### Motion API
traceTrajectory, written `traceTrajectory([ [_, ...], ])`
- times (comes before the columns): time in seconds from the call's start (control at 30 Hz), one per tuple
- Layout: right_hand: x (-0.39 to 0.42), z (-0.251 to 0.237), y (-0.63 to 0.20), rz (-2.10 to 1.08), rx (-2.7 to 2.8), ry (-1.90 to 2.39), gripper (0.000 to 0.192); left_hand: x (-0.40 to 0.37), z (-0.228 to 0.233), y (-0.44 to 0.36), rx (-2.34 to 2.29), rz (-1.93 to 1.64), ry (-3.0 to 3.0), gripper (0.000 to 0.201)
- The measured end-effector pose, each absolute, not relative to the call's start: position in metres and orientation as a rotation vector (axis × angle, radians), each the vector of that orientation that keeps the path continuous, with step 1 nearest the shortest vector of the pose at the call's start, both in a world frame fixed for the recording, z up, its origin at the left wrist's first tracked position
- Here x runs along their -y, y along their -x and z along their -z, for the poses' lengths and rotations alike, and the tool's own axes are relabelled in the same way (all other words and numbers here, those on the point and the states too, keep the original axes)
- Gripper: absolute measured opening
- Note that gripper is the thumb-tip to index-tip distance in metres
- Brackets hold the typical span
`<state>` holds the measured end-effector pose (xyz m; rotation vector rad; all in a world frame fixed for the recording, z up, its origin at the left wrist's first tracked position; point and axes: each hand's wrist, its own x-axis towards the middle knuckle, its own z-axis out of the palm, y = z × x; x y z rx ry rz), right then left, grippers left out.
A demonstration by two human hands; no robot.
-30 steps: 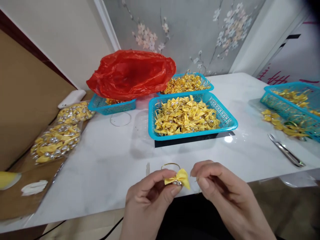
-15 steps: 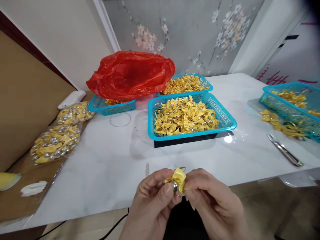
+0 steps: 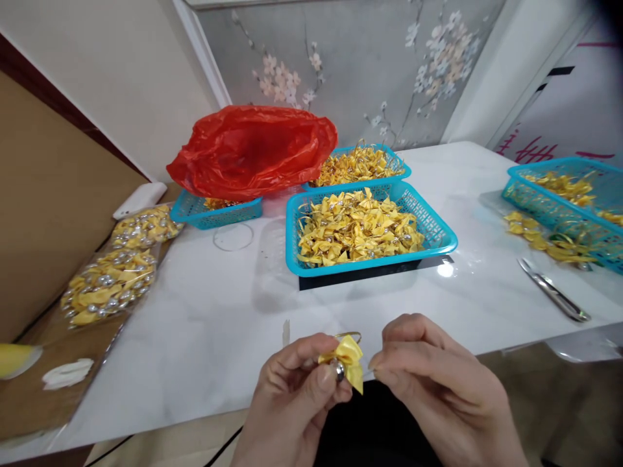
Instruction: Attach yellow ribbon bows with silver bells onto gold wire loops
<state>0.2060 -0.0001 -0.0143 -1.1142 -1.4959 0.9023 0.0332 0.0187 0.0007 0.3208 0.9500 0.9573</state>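
My left hand (image 3: 296,389) pinches a small yellow ribbon bow (image 3: 346,359) with a silver bead and a thin gold wire loop, held just over the near edge of the white table (image 3: 219,324). My right hand (image 3: 438,383) is beside the bow, fingertips pinched together at its right side; whether it touches the bow or a thin wire is unclear. Straight ahead stands a blue basket (image 3: 438,237) heaped with the same yellow bows.
Behind are another blue basket (image 3: 396,162) of bows and a red plastic bag (image 3: 253,149) over a third basket (image 3: 214,211). A fourth basket (image 3: 535,194) and loose bows lie right, with metal tweezers (image 3: 552,295). Bagged bows (image 3: 109,285) lie left on brown board.
My hands closed together around the bow half a second ago; now the right hand has drawn slightly apart to the right. The bow has turned, its bead facing me.
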Motion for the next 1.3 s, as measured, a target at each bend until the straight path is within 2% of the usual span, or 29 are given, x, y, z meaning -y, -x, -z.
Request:
traceTrajectory([
  [0.37,-0.007,0.015,-0.201,-0.751,1.542,1.143,0.015,-0.018,0.004,-0.030,-0.927,-0.931,-0.290,0.020],
  [0.7,-0.002,0.017,-0.209,-0.805,1.614,1.200,0.016,-0.014,-0.009,-0.041,-1.164,-1.062,-0.496,0.027],
  [0.9,-0.006,0.007,-0.212,-0.623,1.586,1.242,0.013,-0.014,-0.009,-0.038,-1.269,-1.076,-0.573,0.026],
  [1.0,-0.005,0.008,-0.213,-0.608,1.640,1.238,0.013,-0.015,-0.009,-0.036,-1.130,-1.066,-0.475,0.023],
  [1.3,-0.002,0.019,-0.197,-0.850,1.604,1.080,0.024,-0.009,0.013,-0.019,-0.583,-0.839,0.258,0.022],
])
